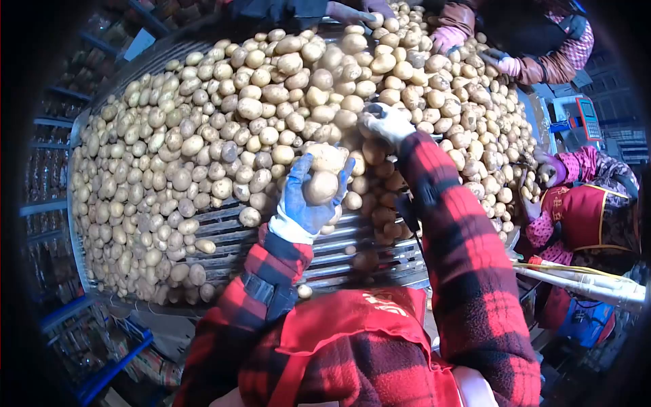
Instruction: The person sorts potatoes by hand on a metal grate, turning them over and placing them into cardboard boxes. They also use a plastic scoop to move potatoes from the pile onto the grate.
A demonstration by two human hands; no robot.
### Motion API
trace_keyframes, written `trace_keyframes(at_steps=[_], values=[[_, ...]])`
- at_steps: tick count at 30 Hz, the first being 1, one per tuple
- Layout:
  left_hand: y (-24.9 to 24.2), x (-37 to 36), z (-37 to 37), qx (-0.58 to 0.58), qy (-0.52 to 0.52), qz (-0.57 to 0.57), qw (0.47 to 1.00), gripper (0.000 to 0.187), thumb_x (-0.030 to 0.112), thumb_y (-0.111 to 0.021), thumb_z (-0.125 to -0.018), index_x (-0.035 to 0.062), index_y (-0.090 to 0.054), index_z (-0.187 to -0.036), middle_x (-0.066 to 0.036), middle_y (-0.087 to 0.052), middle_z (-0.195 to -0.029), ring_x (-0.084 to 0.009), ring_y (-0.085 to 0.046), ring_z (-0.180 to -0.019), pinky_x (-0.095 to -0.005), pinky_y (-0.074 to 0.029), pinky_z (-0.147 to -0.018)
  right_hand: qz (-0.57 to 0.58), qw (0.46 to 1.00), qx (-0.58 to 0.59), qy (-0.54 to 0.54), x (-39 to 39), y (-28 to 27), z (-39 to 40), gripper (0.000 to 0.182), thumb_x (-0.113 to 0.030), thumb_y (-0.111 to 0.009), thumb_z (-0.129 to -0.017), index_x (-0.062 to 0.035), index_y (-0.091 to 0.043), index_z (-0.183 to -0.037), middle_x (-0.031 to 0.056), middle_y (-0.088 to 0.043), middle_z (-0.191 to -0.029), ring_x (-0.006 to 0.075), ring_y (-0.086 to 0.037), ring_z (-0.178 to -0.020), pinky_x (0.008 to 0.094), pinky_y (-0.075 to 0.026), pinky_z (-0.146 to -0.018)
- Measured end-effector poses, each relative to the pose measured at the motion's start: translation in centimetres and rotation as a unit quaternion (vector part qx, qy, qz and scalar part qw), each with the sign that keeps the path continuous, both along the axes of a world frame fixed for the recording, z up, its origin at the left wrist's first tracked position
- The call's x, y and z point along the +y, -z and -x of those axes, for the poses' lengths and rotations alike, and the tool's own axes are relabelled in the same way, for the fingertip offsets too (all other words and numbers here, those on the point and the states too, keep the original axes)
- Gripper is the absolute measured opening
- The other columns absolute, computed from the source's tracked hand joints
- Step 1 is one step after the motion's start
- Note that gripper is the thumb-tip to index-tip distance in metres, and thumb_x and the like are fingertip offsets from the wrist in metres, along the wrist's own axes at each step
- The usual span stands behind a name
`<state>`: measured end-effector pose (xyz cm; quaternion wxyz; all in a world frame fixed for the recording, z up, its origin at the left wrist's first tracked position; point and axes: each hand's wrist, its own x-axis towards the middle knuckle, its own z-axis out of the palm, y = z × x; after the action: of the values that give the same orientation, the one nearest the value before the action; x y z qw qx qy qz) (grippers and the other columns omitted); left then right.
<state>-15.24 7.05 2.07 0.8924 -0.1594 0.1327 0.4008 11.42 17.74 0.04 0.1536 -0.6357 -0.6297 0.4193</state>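
Observation:
My left hand (pixel 305 203), in a blue glove with a white cuff, is palm up with its fingers curled around a potato (pixel 321 187). A second, larger potato (pixel 327 158) lies against its fingertips. My right hand (pixel 388 125), in a white glove with dark fingertips, reaches farther over the heap of potatoes. Its back faces me and its fingers curl down; what is under them is hidden. Loose pale brown potatoes (pixel 193 146) surround both hands, some of them dusty or dark.
The potatoes lie on a slatted metal table (pixel 234 237), whose bars show near my body. Co-workers' gloved hands (pixel 449 37) touch potatoes at the far side, and another person in a red apron (pixel 575 216) works at the right. A white pipe (pixel 583 281) juts in there.

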Motion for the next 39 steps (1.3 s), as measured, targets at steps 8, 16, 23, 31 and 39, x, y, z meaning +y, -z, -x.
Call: trace_keyframes(at_steps=[8, 16, 23, 31, 39], values=[[1.2, -1.6, 0.3, 0.590, 0.015, -0.582, 0.559, 0.047, 0.010, -0.063, -0.104, 0.0047, -0.050, -0.149, -0.021, -0.059, -0.152, -0.0286, -0.062, -0.135, -0.0374, -0.050, -0.115, 0.179, 0.661, 0.700, 0.204, -19.3, -4.1, 1.5, 0.044, -0.035, -0.064, -0.107, -0.0083, -0.056, -0.142, 0.0163, -0.065, -0.136, 0.0306, -0.071, -0.113, 0.0420, -0.063, -0.086], [-3.9, -6.4, -5.5, 0.325, 0.001, -0.372, 0.869, 0.056, 0.019, -0.052, -0.113, 0.0094, -0.031, -0.164, -0.015, -0.045, -0.159, -0.0301, -0.054, -0.141, -0.0475, -0.047, -0.120, 0.110, 0.680, 0.705, 0.169, -27.5, -2.7, 4.7, 0.071, -0.030, -0.069, -0.104, -0.0178, -0.034, -0.165, 0.0144, -0.057, -0.148, 0.0335, -0.071, -0.117, 0.0418, -0.066, -0.084], [-3.2, -10.0, -8.5, 0.118, 0.202, -0.202, 0.951, 0.059, 0.035, -0.064, -0.107, 0.0213, -0.044, -0.161, -0.013, -0.051, -0.160, -0.0358, -0.051, -0.146, -0.0594, -0.039, -0.122, 0.061, 0.478, 0.819, 0.311, -41.5, -3.7, 0.5, 0.076, -0.023, -0.070, -0.100, -0.0161, -0.034, -0.166, 0.0194, -0.053, -0.155, 0.0399, -0.069, -0.122, 0.0484, -0.065, -0.091], [0.0, -14.2, -10.0, 0.204, 0.323, -0.207, 0.901, 0.053, 0.039, -0.057, -0.109, 0.0124, -0.051, -0.155, -0.016, -0.056, -0.156, -0.0338, -0.057, -0.140, -0.0556, -0.044, -0.119, 0.003, 0.652, 0.465, 0.599, -61.4, -2.8, -5.9, 0.084, -0.023, -0.078, -0.096, -0.0105, -0.034, -0.166, 0.0166, -0.061, -0.148, 0.0257, -0.071, -0.114, 0.0364, -0.061, -0.090], [-3.3, -21.5, -14.6, 0.316, 0.358, -0.807, 0.347, 0.068, 0.037, -0.069, -0.101, 0.0023, -0.048, -0.156, -0.019, -0.043, -0.163, -0.0329, -0.045, -0.150, -0.0446, -0.036, -0.123, -0.081, 0.437, 0.813, 0.376, -50.8, -0.7, 3.7, 0.077, -0.027, -0.076, -0.099, -0.0139, -0.036, -0.164, 0.0163, -0.055, -0.152, 0.0334, -0.064, -0.128, 0.0477, -0.061, -0.096]])
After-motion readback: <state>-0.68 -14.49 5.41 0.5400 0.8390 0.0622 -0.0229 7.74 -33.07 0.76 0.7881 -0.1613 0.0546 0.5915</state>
